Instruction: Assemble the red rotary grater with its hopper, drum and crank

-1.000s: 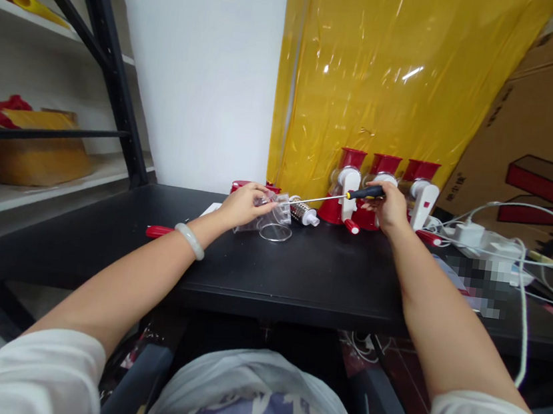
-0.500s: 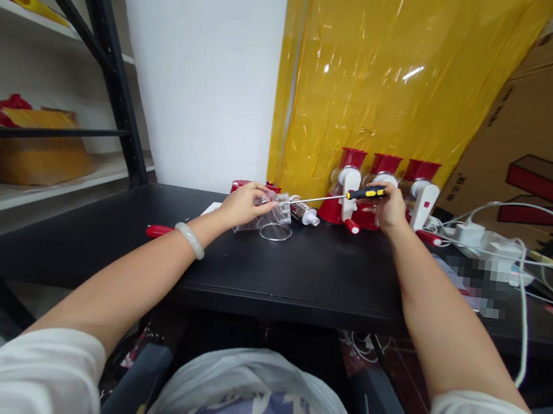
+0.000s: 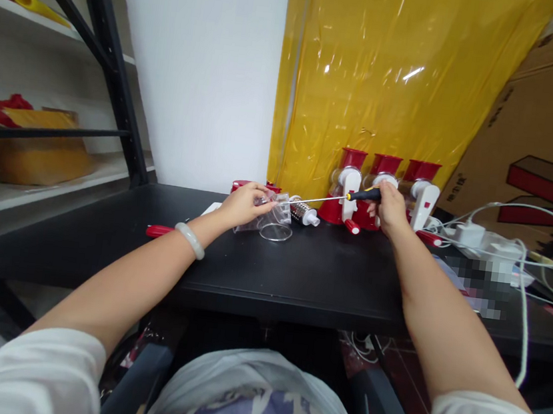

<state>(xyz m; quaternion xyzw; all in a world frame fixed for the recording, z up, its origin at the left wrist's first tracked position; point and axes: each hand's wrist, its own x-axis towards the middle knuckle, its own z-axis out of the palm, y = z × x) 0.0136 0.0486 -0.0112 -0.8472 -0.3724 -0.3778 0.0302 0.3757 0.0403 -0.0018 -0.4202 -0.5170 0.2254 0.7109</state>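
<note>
- A wrapped box (image 3: 35,154) sits on the shelf rack (image 3: 120,87).
- A red handle (image 3: 158,231) lies on the black table (image 3: 298,280), beside the left forearm.
- The left hand (image 3: 247,205) grips a clear plastic part (image 3: 280,215) at the tabletop, partly covering it; a red piece (image 3: 241,184) shows behind.
- A metal drum (image 3: 301,211) lies just right of the clear part, behind the screwdriver's (image 3: 366,194) shaft; whether the tip touches the part is unclear.
- The right hand (image 3: 390,209) is closed around the screwdriver's handle, hiding some of the middle of three red-and-white grinders (image 3: 386,163) before a yellow curtain (image 3: 373,78).
- White plugs and cables (image 3: 469,235) crowd the right, near a cardboard box (image 3: 542,132).
</note>
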